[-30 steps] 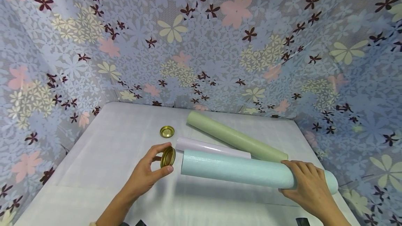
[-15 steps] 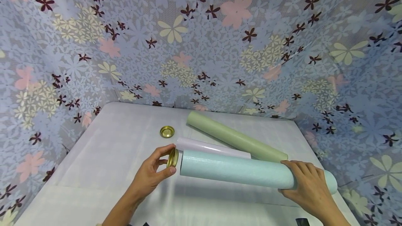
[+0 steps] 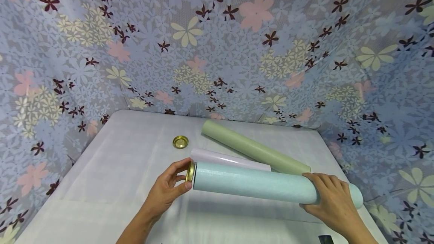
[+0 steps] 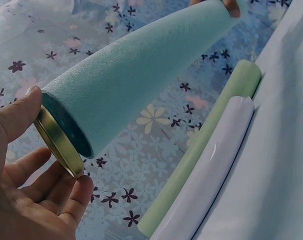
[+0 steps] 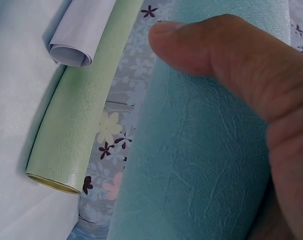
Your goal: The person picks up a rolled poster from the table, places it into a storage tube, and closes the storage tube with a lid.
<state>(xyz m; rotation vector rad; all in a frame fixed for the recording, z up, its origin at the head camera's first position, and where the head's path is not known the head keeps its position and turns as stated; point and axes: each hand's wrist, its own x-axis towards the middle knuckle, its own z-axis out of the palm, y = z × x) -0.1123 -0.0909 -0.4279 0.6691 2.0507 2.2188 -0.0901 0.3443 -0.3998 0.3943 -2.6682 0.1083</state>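
Observation:
My left hand [image 3: 167,183] pinches a round gold metal cap [image 4: 59,145] by its rim, between thumb and fingertips. The cap stands on edge against the open left end of a light blue cardboard tube [image 3: 251,182]; in the left wrist view its upper rim meets the tube's mouth while a dark gap shows lower down. Near the tube's other end, my right hand [image 3: 327,202] grips it from above, the thumb [image 5: 191,47] lying along its side. The tube is held level above the table.
A green tube [image 3: 254,146] lies aslant on the white table [image 3: 112,183], with a rolled white sheet [image 3: 230,159] in front of it. A second gold cap [image 3: 180,142] lies farther back. Floral cloth [image 3: 217,48] hangs behind and at both sides.
The left hand has moved right, turning the gold cap from facing partly toward me to edge-on and bringing it to the tube's mouth. The right hand and tube have barely moved.

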